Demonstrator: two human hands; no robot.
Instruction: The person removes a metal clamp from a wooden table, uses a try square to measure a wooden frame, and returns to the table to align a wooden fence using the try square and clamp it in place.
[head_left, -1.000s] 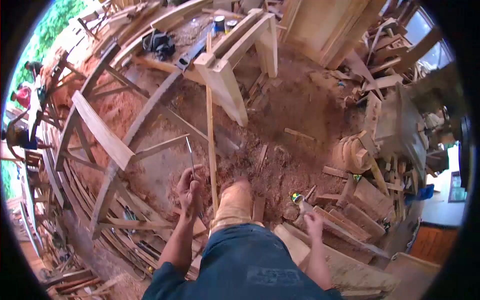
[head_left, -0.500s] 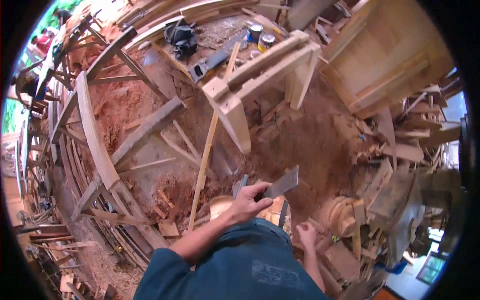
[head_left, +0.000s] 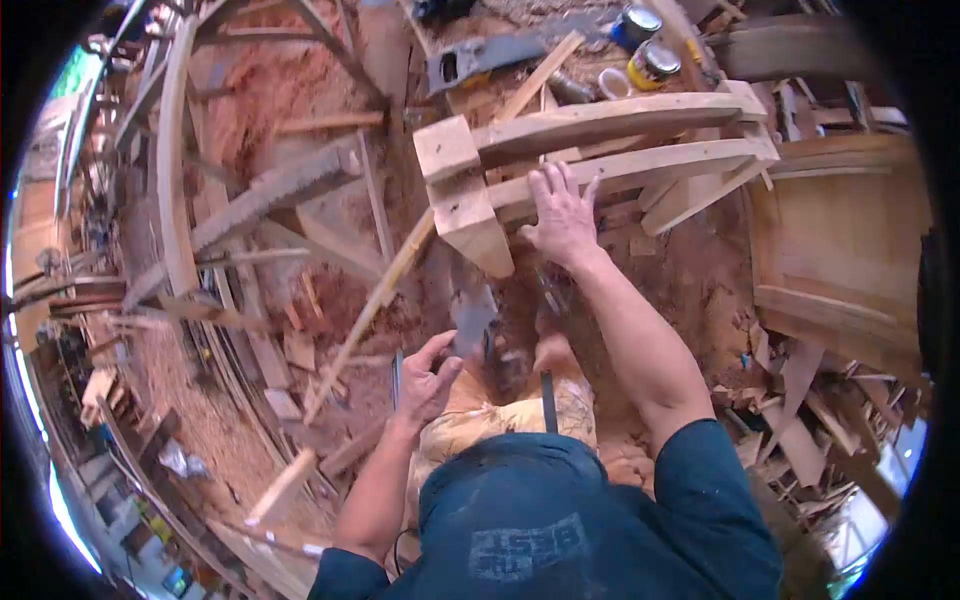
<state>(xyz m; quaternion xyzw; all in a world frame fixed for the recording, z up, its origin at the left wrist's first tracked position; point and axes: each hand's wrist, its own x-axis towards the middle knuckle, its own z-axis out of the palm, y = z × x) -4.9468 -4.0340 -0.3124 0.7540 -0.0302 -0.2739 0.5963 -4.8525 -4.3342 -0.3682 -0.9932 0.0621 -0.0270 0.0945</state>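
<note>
My left hand point(head_left: 428, 385) is in front of my lap with its fingers curled. A flat grey metal blade point(head_left: 475, 315), smeared by motion, extends from between its thumb and index finger. A thin bluish-grey strip point(head_left: 397, 378) shows on that hand's outer side; I cannot tell whether it belongs to the blade. My right hand point(head_left: 563, 215) reaches forward onto the near curved rail of a pale wooden frame point(head_left: 660, 165). Its fingers lie spread across the rail and its thumb points left. The frame's thick leg point(head_left: 478, 235) stands just left of this hand.
Beyond the frame lie a handsaw point(head_left: 480, 58) and several cans, one with a yellow label point(head_left: 654, 64). A long wooden stick point(head_left: 375, 300) slants at left near a rough beam point(head_left: 275, 195). A wooden panel point(head_left: 835, 235) is at right. Sawdust and offcuts cover the ground.
My right hand has risen from beside my lap to the frame's rail. My left hand, with the blade, has shifted left and lower in view. The view has turned and the frame appears closer.
</note>
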